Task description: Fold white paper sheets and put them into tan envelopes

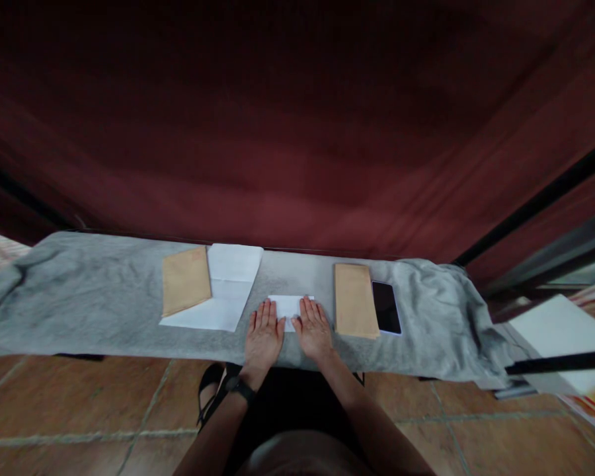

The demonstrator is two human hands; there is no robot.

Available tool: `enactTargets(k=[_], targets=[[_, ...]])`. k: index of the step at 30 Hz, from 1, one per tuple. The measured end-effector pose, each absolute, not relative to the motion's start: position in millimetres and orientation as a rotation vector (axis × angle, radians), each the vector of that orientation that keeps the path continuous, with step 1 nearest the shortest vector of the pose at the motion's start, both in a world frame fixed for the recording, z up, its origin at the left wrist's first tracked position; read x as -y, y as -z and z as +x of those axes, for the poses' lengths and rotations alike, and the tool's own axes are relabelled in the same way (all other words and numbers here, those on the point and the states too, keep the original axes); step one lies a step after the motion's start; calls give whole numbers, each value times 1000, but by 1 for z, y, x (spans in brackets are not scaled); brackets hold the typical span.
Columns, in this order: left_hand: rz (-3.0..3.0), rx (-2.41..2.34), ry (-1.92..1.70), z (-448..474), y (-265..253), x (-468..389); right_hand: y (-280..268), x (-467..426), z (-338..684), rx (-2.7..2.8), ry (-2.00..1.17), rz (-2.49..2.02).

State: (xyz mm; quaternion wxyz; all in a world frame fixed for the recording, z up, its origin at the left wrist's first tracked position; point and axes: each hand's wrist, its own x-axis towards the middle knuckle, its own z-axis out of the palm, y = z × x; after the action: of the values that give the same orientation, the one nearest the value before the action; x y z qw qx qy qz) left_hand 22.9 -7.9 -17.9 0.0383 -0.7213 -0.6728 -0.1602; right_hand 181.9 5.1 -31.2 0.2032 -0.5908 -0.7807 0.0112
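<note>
A small folded sheet of white paper lies on the grey cloth in front of me. My left hand rests flat on its left side, fingers stretched out. On its right side lies my right hand, also flat with the fingers straight. Both thumbs touch the sheet near its lower edge, and the hands cover part of it. To the left is a creased, unfolded white sheet with a brown envelope partly over it. Right of my hands sits a small stack of brown envelopes.
A phone lies beside the envelope stack. The grey cloth covers a long narrow surface against a dark red panel. At the far right are a white board-like object and a black bar. Below is a tiled floor.
</note>
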Motion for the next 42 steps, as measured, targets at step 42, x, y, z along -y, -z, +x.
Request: enactTargets(k=[42], targets=[[-2220,2071,437,22,21,8,16,-3,163,2265,-269,-1574]])
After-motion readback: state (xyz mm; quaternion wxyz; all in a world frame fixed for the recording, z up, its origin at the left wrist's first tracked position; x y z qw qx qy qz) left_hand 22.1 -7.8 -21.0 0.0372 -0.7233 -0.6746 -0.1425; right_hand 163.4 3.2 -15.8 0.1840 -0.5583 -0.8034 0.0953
